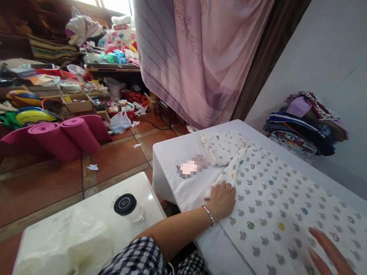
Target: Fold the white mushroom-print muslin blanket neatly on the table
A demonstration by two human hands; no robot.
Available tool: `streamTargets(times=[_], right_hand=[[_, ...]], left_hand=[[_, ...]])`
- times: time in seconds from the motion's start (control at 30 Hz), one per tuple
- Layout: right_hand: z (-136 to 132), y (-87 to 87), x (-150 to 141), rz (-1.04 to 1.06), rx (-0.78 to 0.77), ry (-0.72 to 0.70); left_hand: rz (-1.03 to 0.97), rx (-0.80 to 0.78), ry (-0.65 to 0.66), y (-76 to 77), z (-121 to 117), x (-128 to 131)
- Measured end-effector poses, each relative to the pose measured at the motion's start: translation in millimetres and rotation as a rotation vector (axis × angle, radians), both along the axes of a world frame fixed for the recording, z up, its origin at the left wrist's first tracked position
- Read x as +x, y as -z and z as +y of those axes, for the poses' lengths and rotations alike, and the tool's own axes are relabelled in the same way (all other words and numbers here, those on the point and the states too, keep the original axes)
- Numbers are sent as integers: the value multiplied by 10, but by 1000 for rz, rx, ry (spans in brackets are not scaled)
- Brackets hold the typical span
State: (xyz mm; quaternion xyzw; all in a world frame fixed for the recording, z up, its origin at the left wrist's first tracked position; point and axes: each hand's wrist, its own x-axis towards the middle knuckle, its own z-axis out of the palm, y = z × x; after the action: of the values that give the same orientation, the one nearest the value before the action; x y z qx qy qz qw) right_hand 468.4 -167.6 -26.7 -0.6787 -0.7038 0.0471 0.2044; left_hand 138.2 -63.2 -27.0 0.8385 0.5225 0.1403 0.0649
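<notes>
A white cloth printed with small grey and coloured figures (281, 209) lies spread over a white-covered table (171, 154). My left hand (222, 199) is closed on the cloth's left edge, where it is rolled or folded into a narrow strip. A bracelet sits on that wrist. My right hand (340, 272) lies flat on the cloth at the lower right, fingers stretched out and apart. A second folded white printed cloth (222, 147) rests at the table's far end, just beyond my left hand.
A pile of folded clothes (306, 122) leans against the wall at the right. A pink curtain (199, 47) hangs behind the table. A low white table (95, 229) with a black-lidded jar (126, 204) stands at the left. Pink rolled mats (62, 135) and clutter cover the tiled floor.
</notes>
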Motion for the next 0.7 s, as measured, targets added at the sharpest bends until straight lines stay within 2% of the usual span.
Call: streamTargets(times=[0.07, 0.13, 0.2, 0.27, 0.37, 0.47, 0.57, 0.7], right_hand=[[289, -264, -527, 145, -63, -79], [559, -482, -1050, 186, -58, -251], [804, -617, -1520, 204, -28, -435], [1033, -675, -1928, 240, -6, -570], [1360, -669, -2438, 309, -16, -653], [1638, -591, -2818, 386, -15, -636], [1783, -443, -3048, 363, -16, -626], [1769, -222, -3162, 233, -76, -673]], left_hand=[[-13, 31, 13, 18, -67, -15], [-33, 58, 27, 37, -109, -35], [-53, 66, 30, 59, -120, -51], [-80, 71, 18, 78, -107, -59], [-141, 74, 11, 99, -68, -64], [-199, 53, 31, 119, -28, -67], [-234, 18, 68, 165, 2, -65], [-219, -103, 112, 289, 16, -51]])
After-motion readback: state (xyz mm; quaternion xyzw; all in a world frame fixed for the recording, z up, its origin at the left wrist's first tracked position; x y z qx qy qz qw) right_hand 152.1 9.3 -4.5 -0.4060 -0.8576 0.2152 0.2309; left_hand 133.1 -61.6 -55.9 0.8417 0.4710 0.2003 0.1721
